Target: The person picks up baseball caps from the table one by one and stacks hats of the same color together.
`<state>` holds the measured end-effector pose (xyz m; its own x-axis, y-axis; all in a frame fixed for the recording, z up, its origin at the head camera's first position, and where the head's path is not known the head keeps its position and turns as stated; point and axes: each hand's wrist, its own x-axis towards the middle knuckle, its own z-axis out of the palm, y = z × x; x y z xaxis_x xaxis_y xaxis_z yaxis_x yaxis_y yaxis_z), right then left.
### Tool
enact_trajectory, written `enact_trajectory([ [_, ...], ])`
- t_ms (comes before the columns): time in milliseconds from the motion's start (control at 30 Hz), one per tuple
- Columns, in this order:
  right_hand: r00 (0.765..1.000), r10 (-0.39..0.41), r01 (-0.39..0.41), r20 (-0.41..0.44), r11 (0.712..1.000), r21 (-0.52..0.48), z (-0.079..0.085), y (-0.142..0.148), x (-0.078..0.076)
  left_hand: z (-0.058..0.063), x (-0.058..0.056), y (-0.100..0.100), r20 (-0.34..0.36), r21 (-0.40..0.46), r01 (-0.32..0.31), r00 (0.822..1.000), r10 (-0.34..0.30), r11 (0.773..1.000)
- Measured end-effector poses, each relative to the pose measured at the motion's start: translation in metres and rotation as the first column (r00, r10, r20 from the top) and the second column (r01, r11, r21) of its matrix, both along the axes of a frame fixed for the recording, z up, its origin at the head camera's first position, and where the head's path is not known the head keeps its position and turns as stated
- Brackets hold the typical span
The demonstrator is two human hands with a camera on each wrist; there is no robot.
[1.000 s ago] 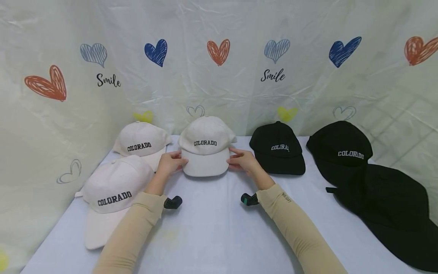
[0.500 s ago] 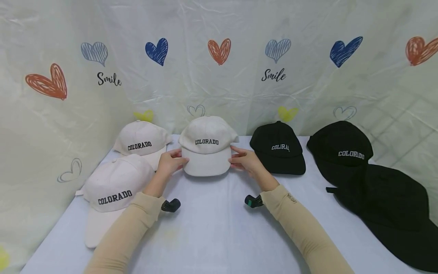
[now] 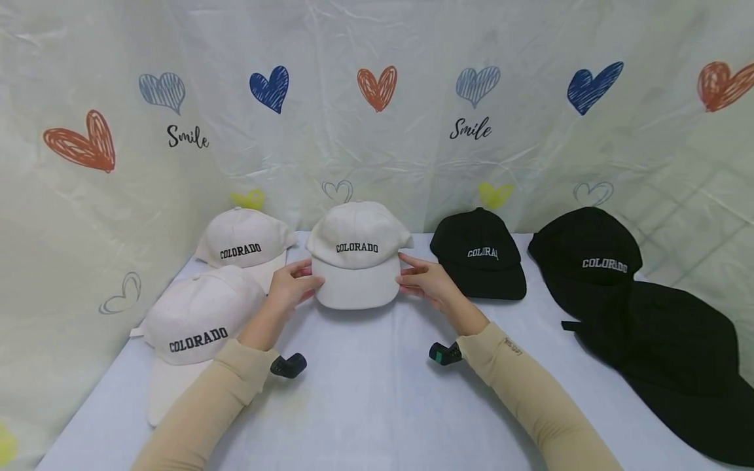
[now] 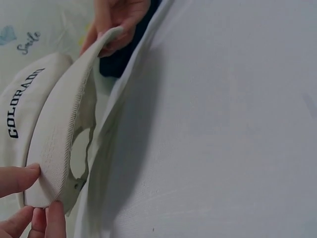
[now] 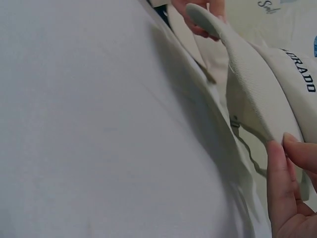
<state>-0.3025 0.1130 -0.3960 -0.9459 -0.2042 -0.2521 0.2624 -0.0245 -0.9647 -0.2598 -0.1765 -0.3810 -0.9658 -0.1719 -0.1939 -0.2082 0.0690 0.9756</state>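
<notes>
While the left hand and right hand pinch its ribbed, curved brim in their fingers, the domed cream cap is over the cloth-draped counter, between a white cap and a black cap.

My left sleeve masks part of the front white cap. The head view's right edge crops the front black cap. Right wrist view: the held cap conceals its own first letters. Left wrist view: edge truncates my left hand.
</notes>
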Motion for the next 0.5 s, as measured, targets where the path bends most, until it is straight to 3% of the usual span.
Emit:
enact_trajectory([
  [267,1.0,0.012,-0.012,0.009,0.999,-0.034,0.001,0.005,0.009,0.0,0.007,0.001,0.007,0.014,0.002,1.0,-0.002,1.0],
  [500,0.999,0.045,-0.04,0.03,0.986,-0.16,0.002,0.008,0.018,0.001,0.012,-0.001,0.014,0.039,0.029,0.999,-0.03,0.999],
])
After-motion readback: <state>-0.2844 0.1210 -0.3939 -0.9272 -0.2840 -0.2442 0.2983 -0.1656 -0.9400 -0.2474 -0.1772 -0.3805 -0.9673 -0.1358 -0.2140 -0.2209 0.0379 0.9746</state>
